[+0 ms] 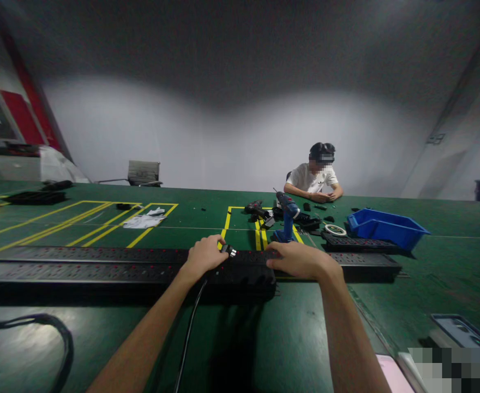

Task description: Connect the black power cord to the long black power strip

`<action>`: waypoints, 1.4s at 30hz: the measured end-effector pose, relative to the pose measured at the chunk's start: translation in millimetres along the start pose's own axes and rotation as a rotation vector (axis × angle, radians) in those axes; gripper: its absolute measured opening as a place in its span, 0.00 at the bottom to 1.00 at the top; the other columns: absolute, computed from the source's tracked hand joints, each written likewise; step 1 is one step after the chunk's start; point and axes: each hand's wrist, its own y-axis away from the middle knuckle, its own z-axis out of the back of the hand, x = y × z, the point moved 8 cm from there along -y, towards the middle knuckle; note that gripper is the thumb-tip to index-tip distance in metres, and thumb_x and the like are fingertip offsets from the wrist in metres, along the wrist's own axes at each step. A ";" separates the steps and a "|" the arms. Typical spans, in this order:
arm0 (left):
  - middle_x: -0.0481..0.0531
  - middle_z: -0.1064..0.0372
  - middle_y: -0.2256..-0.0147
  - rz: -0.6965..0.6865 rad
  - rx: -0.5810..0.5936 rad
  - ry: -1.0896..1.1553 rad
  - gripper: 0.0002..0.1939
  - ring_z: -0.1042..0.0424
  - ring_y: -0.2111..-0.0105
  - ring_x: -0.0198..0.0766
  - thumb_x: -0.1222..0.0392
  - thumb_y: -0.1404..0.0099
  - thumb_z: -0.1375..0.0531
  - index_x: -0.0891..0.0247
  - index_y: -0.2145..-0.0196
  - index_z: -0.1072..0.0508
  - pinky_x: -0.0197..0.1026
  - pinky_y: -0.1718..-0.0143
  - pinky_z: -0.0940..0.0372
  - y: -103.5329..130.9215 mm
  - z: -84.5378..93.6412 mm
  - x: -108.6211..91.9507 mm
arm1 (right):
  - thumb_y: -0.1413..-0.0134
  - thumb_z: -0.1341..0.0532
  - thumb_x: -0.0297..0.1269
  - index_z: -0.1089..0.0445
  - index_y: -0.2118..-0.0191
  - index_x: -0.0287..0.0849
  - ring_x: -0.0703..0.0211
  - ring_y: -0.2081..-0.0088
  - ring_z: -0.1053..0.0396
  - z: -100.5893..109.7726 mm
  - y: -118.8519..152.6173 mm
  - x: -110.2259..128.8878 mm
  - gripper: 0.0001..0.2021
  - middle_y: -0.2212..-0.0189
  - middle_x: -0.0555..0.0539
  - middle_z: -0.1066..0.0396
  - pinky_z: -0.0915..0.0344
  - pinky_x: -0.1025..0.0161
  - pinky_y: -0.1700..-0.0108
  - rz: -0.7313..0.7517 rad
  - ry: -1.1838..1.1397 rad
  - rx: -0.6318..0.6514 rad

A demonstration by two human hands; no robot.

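Two long black power strips lie side by side across the green table: the nearer power strip and, behind it, the farther power strip. Above them my left hand is closed on a black plug whose metal prongs point right. A thin black cable runs from below that hand toward the bottom edge. My right hand rests on the farther strip, fingers bent against its top; whether they grip anything cannot be made out.
Beyond my hands stands a blue cordless drill near small black parts. A blue bin sits at the right, with a white ring beside it. A co-worker sits across the table. A thick cable lies front left, a phone front right.
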 end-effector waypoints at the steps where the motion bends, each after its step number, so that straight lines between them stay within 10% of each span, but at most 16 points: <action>1: 0.55 0.24 0.63 -0.021 0.005 0.048 0.21 0.26 0.61 0.50 0.52 0.47 0.37 0.55 0.54 0.27 0.46 0.59 0.35 -0.2 1.1 0.6 | 0.43 0.45 0.50 0.35 0.43 0.47 0.48 0.53 0.30 -0.6 -1.8 -1.0 0.24 0.51 0.41 0.29 0.38 0.60 0.56 0.008 -0.004 0.000; 13: 0.60 0.26 0.60 -0.320 0.635 1.385 0.38 0.24 0.65 0.43 0.53 0.43 0.33 0.61 0.41 0.46 0.47 0.58 0.32 25.8 -19.1 -62.1 | 0.38 0.47 0.41 0.42 0.40 0.42 0.59 0.61 0.32 -6.1 -47.4 42.6 0.22 0.60 0.46 0.29 0.36 0.63 0.59 0.486 -0.617 -0.163; 19: 0.61 0.25 0.58 -0.207 0.517 1.065 0.36 0.24 0.62 0.44 0.46 0.37 0.40 0.61 0.38 0.48 0.46 0.58 0.34 16.1 -11.4 -33.5 | 0.43 0.41 0.45 0.37 0.46 0.41 0.64 0.73 0.38 -1.1 -60.4 40.3 0.22 0.73 0.52 0.35 0.43 0.68 0.72 0.428 -0.729 -0.301; 26: 0.56 0.25 0.59 -0.238 0.396 0.722 0.25 0.26 0.62 0.41 0.53 0.39 0.42 0.63 0.46 0.35 0.41 0.61 0.35 13.9 15.3 -3.7 | 0.46 0.41 0.43 0.30 0.58 0.41 0.62 0.73 0.36 -22.5 -89.2 37.4 0.13 0.75 0.50 0.31 0.45 0.67 0.70 0.121 -0.348 -0.469; 37: 0.56 0.26 0.63 -0.226 0.268 0.588 0.22 0.28 0.68 0.37 0.59 0.40 0.48 0.69 0.49 0.32 0.38 0.64 0.35 -3.5 7.8 6.9 | 0.52 0.40 0.44 0.26 0.58 0.41 0.43 0.55 0.28 -50.0 -145.4 65.9 0.17 0.57 0.35 0.26 0.34 0.60 0.63 -0.042 -0.002 -0.157; 42: 0.57 0.25 0.63 -0.240 0.259 0.586 0.23 0.28 0.68 0.38 0.59 0.41 0.48 0.69 0.49 0.32 0.38 0.65 0.35 -9.5 4.1 13.6 | 0.54 0.37 0.42 0.25 0.61 0.39 0.45 0.59 0.25 -52.6 -157.3 69.8 0.15 0.66 0.37 0.23 0.32 0.59 0.62 -0.116 0.001 -0.007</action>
